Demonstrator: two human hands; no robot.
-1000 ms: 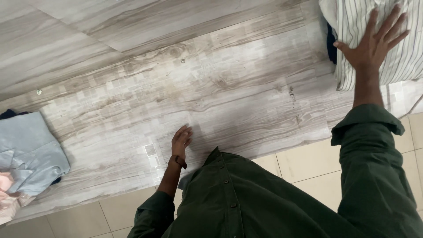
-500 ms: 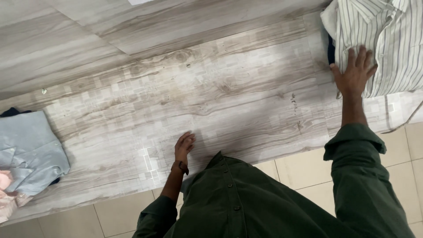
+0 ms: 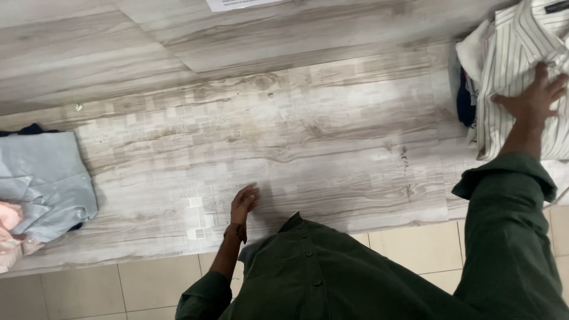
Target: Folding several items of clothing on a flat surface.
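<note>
2 hands are seen: the right hand (image 3: 533,98) is laid on a folded white striped shirt (image 3: 515,65) at the far right of the wood-grain table (image 3: 308,136), fingers curled into the cloth. The left hand (image 3: 243,204) rests loosely curled, holding nothing. The shirt is judged soft, light, prob. best gripped at a folded edge.

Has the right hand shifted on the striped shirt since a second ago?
Yes. The right hand has slid back from the middle of the striped shirt to its near edge, fingers now curling on the fabric.
</note>
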